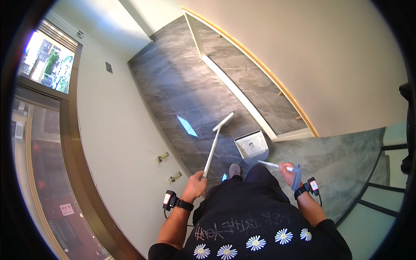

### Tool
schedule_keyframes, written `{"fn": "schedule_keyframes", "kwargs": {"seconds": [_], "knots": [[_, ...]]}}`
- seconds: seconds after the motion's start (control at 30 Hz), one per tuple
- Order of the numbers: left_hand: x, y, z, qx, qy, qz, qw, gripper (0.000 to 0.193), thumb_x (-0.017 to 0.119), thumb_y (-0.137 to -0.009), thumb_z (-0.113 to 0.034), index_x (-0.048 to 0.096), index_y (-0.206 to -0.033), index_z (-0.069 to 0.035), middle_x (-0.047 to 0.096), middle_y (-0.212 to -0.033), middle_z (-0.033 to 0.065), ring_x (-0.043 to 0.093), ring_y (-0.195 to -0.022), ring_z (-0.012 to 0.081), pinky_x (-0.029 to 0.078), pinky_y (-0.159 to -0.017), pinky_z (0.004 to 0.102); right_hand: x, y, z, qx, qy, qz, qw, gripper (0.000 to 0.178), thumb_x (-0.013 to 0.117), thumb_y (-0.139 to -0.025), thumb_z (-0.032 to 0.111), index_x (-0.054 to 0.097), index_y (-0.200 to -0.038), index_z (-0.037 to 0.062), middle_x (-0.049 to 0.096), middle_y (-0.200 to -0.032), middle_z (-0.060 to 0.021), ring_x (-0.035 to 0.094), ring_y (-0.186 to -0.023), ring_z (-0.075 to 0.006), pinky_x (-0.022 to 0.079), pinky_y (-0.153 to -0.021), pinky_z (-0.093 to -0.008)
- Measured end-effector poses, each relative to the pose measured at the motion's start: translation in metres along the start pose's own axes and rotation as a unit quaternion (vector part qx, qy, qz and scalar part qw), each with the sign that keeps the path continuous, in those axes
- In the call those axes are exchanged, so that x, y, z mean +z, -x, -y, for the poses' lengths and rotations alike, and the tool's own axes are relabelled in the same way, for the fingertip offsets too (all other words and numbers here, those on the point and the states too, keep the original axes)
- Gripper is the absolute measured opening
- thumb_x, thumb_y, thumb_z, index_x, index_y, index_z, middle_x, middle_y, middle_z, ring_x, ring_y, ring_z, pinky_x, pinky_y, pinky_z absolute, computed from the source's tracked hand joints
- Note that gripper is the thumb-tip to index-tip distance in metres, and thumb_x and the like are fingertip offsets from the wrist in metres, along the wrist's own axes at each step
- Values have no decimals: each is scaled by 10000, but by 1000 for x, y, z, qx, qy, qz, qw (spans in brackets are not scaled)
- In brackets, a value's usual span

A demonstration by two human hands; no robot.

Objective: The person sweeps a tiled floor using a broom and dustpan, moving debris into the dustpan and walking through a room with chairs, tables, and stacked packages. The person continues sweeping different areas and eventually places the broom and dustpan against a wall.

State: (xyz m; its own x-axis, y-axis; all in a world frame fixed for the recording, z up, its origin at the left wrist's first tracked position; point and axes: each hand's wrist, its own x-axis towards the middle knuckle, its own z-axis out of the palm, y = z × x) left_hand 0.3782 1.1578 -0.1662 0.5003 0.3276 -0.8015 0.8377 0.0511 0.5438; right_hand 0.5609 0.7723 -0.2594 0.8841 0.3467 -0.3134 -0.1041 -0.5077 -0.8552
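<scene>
My left hand [194, 187] is wrapped round the top of a long white broom handle. The broom [212, 151] slants forward and its narrow T-shaped head rests on the grey floor; any bristles are too small to make out. My right hand [286, 173] is closed on the pale handle of a long-handled dustpan, near its grey grip end. The dustpan [252, 146], white inside with a grey comb-toothed back, sits on the floor ahead of my legs. Its mouth faces away from me, to the right of the broom head. Small specks show in the pan.
A white frame [238, 95] lies low along a large pale panel [325, 65] with a yellow edge. At left runs a white wall [112, 125] with two pipe fittings [168, 167] and a window [52, 65]. Dark-framed glass [368, 208] stands at right. Sunlight patches the marbled floor [173, 78].
</scene>
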Motion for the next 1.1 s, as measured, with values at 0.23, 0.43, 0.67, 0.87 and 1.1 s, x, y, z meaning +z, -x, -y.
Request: {"fn": "schedule_keyframes", "kwargs": {"seconds": [0.23,0.43,0.67,0.87,1.1], "knots": [[-118,-111,-100,-22,45,-26,998,495,527,-894,-174,498,-1350,17,536,-665,29,490,-460,106,360,-389,260,82,-192,98,3,-30,40,999,145,654,-935,188,655,-924,44,620,-776,-12,557,-718,-93,465,-649,-260],[-208,-230,-232,-61,68,-42,995,498,538,-899,-168,491,-1355,27,531,-662,29,482,-462,106,353,-389,264,135,-384,180,25,-16,60,998,162,670,-908,171,685,-892,11,680,-812,-61,616,-776,-144,496,-711,-309],[-191,-209,-223,-77,113,-61,989,513,534,-904,-157,463,-1376,32,525,-669,27,481,-474,107,352,-399,263,138,-378,183,-78,5,88,993,123,660,-890,121,693,-893,2,708,-852,-93,640,-802,-144,506,-720,-308],[-216,-193,-186,-75,246,-112,960,503,532,-919,-166,454,-1382,15,537,-683,27,466,-459,104,326,-377,257,167,-371,210,-47,18,131,990,117,668,-888,115,687,-872,1,673,-776,-41,585,-734,-96,485,-641,-283],[-359,-320,-238,-113,366,-173,907,422,493,-918,-146,461,-1321,-26,538,-705,52,467,-497,113,343,-386,273,245,-503,277,-51,43,138,988,100,670,-885,116,671,-876,17,686,-802,-48,620,-760,-123,500,-681,-285]]}}
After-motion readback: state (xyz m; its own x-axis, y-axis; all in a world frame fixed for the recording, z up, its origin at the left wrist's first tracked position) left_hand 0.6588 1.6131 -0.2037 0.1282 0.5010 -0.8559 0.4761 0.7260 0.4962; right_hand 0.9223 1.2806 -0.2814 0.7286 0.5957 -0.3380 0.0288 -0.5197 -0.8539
